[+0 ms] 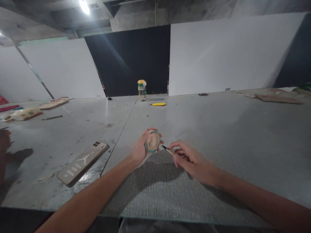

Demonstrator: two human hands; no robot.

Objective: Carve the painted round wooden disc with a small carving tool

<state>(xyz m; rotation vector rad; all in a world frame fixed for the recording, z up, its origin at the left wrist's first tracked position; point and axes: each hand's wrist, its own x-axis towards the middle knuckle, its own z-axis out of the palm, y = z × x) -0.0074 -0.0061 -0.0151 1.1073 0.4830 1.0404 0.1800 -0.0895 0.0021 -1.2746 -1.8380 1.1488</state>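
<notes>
My left hand (pixel 141 147) is closed around a small round disc (pixel 153 141) with a teal rim and a tan face, held upright above the grey table (pixel 218 136). My right hand (pixel 189 158) pinches a thin brush-like tool (pixel 167 149) whose dark tip touches the disc's right edge. Both forearms reach in from the bottom of the view.
A phone in a tan case (pixel 82 161) lies face down at the left. Farther back stand a bottle with a yellow cap (pixel 142 90) and a yellow utility knife (pixel 157 104). Wooden pieces (pixel 52 104) lie at far left, flat boards (pixel 277 97) at far right.
</notes>
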